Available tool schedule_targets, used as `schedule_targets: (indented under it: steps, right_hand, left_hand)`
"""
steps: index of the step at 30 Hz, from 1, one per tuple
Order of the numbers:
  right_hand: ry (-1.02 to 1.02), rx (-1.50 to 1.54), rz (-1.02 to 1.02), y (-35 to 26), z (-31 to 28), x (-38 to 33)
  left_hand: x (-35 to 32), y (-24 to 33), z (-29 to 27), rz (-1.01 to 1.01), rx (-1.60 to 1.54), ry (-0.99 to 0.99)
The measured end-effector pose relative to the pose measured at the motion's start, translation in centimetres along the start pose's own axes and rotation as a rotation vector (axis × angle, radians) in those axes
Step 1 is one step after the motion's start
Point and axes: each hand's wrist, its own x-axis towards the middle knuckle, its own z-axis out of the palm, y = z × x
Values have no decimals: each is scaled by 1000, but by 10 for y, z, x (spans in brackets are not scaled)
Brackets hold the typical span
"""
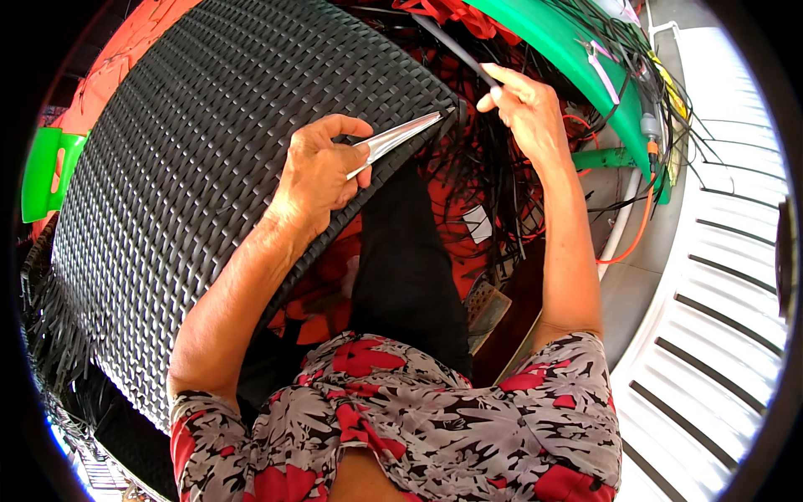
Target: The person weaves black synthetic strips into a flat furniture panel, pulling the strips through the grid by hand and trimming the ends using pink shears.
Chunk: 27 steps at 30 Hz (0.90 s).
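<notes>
A large black woven panel (226, 142) of plastic wicker fills the left side, its corner pointing to the upper middle. My left hand (314, 171) is closed around a shiny, tapered metal tool (400, 139), whose narrow tip reaches the panel's corner. To the right of that corner, my right hand (529, 115) pinches the lower end of a long dark grey rod or strip (456, 48). It slants up and left, and its far end is not clear. Loose black strips (489, 167) hang in a tangle below and beside my right hand.
A green curved plastic surface (556, 42) at upper right holds black strips and pink-handled scissors (599, 67). An orange cord (642, 238) drops from a grey connector (650, 125). A white slatted seat (669, 309) stands at right, a green plastic piece (38, 171) at far left.
</notes>
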Motion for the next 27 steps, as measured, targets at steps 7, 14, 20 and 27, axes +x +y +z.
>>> schedule_targets:
  steps: [7, 14, 20, 27]
  right_hand:
    - [-139, -210, 10, -17, -11, -18]
    - [-269, -213, 23, -19, -20, -11]
    - [-179, -217, -78, -26, -20, -13]
    - [-260, -372, -110, -30, -24, -9]
  left_hand:
    - [-4, -2, 6, 16, 40, -1]
    - [-3, 3, 3, -26, 116, -27]
    - [-4, 2, 4, -9, 166, -19]
    - [-4, -1, 2, 11, 181, -33]
